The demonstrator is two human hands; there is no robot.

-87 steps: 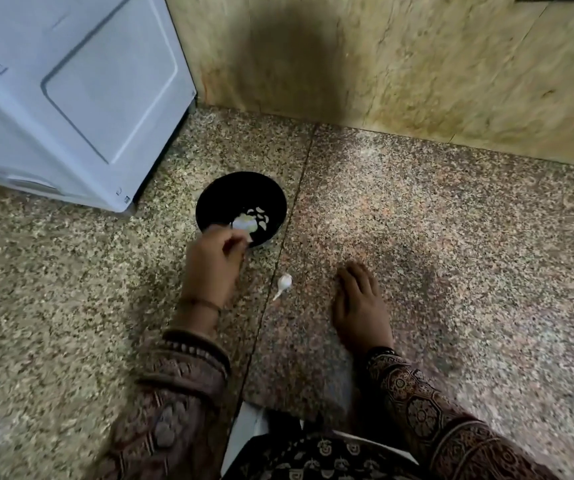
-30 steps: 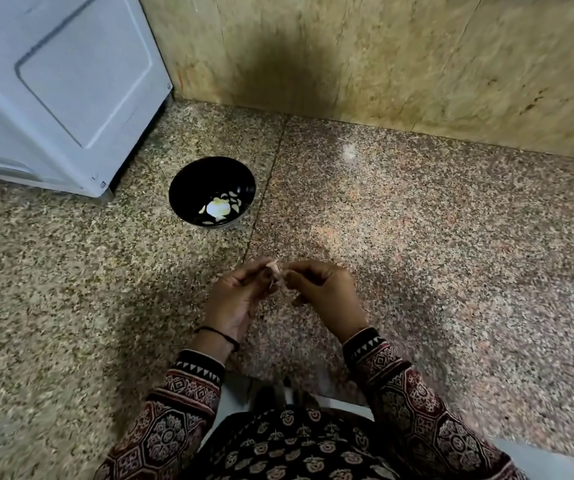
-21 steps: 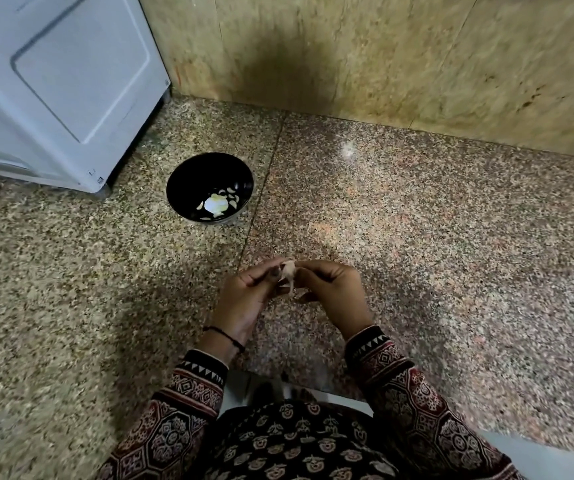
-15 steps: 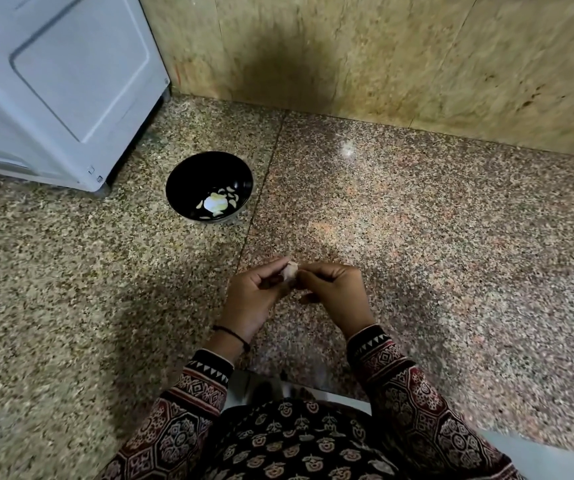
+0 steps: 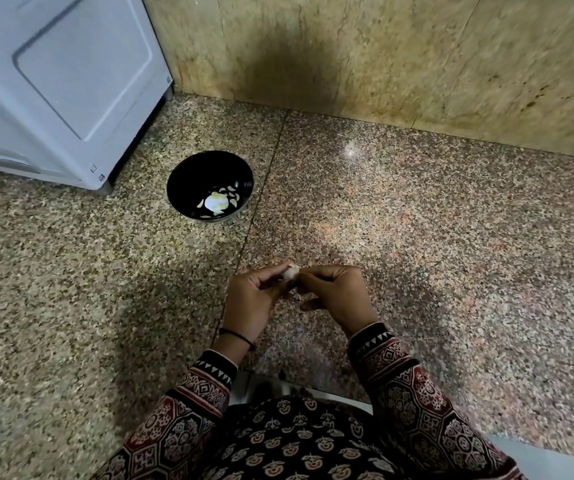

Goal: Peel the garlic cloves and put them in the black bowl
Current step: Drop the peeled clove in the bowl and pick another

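While cloves [image 5: 217, 202] are lying in the bowl [image 5: 188, 174], I am watching left hand [image 5: 251, 303] and right hand [image 5: 337, 296] pinching another clove [image 5: 291, 273], seemingly mid-peel.

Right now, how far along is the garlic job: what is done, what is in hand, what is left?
Done: the black bowl already holds several pale garlic pieces. In hand: the left hand and right hand pinch one garlic clove between them. Left: finish peeling this clove and drop it into the bowl; I see no other loose clove.
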